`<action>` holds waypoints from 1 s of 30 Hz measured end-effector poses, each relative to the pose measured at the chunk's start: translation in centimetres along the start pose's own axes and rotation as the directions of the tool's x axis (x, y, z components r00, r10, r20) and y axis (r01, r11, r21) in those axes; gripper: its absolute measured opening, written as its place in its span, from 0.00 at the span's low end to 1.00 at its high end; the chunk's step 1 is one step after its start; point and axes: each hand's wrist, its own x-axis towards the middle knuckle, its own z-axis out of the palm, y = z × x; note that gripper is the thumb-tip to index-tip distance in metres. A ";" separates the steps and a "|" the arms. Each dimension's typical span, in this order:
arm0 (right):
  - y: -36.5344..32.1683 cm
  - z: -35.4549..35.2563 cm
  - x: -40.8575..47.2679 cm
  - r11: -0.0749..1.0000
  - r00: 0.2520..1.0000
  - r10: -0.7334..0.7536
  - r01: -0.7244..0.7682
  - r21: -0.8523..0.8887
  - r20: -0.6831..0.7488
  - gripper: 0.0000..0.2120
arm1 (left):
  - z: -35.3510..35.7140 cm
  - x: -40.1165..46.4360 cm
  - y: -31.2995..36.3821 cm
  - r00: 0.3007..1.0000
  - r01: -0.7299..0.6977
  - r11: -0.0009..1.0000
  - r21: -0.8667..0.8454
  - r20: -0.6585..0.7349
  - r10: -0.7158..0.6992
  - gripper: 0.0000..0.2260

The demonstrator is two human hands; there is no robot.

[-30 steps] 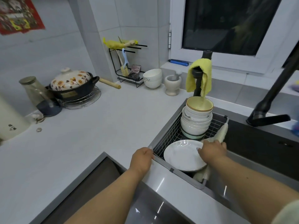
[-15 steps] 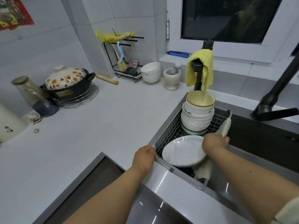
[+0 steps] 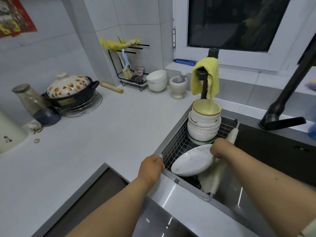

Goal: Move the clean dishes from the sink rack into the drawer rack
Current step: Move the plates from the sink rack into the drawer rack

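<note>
Flowered clay pot [image 3: 71,90] with lid on round wire trivet [image 3: 82,106], left on white counter [image 3: 106,134]. Glass jar [image 3: 30,98] just beside pot, leaning against dark blue dish [image 3: 47,116]. Wooden rolling pin [image 3: 111,87] near black wire rack [image 3: 130,69]; blue peeler [image 3: 126,59] hanging on it. Two stacked white bowls [image 3: 157,80] beside stone mortar with pestle [image 3: 178,84]. Yellow cloth [image 3: 206,77] draped over black post. Black faucet [image 3: 287,103] at right. Dark window [image 3: 236,23] behind. Red poster [image 3: 12,16] on wall.
</note>
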 end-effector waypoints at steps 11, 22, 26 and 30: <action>4.0 -2.8 -2.9 0.743 0.987 -0.015 -0.097 0.663 0.161 0.14 | -1.2 -1.5 0.9 0.977 0.212 0.972 -0.103 0.032 -0.210 0.16; -6.5 -1.3 -11.1 0.661 0.789 -0.614 0.533 0.529 -0.029 0.04 | -9.3 -7.9 -1.8 0.955 0.165 0.655 -0.737 -0.046 -0.293 0.14; -11.8 1.7 -14.3 0.659 0.685 -0.728 0.697 0.283 0.008 0.12 | -13.9 -11.5 -5.6 0.908 0.124 0.714 -0.689 -0.212 -0.362 0.17; -17.2 4.8 -19.3 0.628 0.632 -0.775 0.772 0.095 -0.016 0.08 | -17.6 -16.7 -9.7 0.835 0.099 0.698 -0.709 -0.322 -0.446 0.18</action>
